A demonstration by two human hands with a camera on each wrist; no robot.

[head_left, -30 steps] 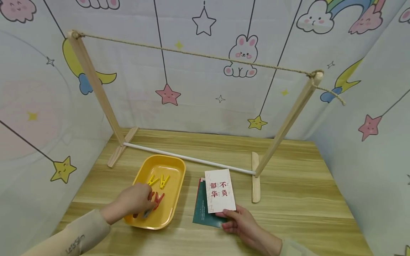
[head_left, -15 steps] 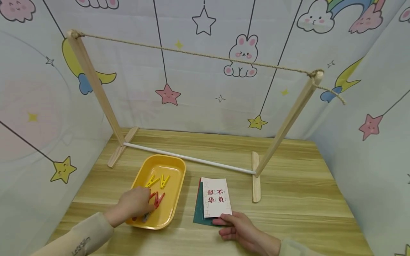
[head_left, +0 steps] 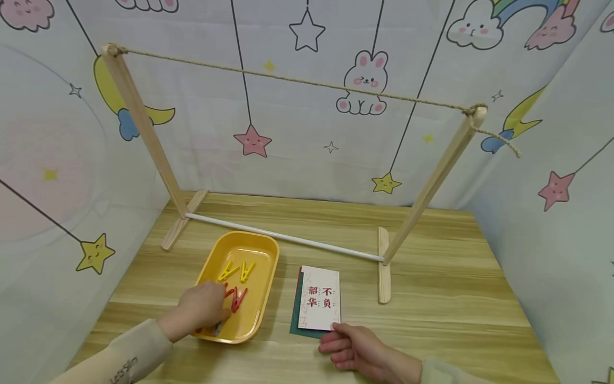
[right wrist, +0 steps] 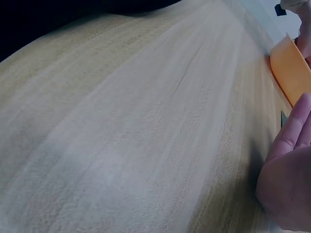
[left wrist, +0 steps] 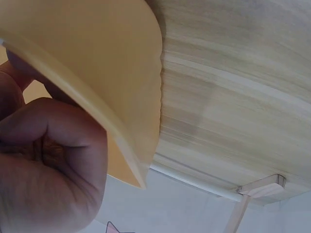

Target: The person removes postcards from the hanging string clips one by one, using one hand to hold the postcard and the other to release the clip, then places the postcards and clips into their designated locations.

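My left hand reaches into a yellow tray, its fingers bent down among clothespins. Its fingertips are hidden, so any grip on a clothespin cannot be made out. Beside it lie a red clothespin and a yellow clothespin; a greyish one shows partly under the hand. In the left wrist view the bent left hand is behind the tray wall. A white card with red characters lies on a dark green card. My right hand touches its lower right corner with the thumb, fingers loose.
Behind the tray stands a wooden frame, with a left post, a right post and a white bottom rod. A twine line runs between the post tops. Patterned cloth walls enclose the wooden table.
The white card has come down and left onto the green card, and my right fingers have slipped from under it. My left hand has shifted slightly within the tray.
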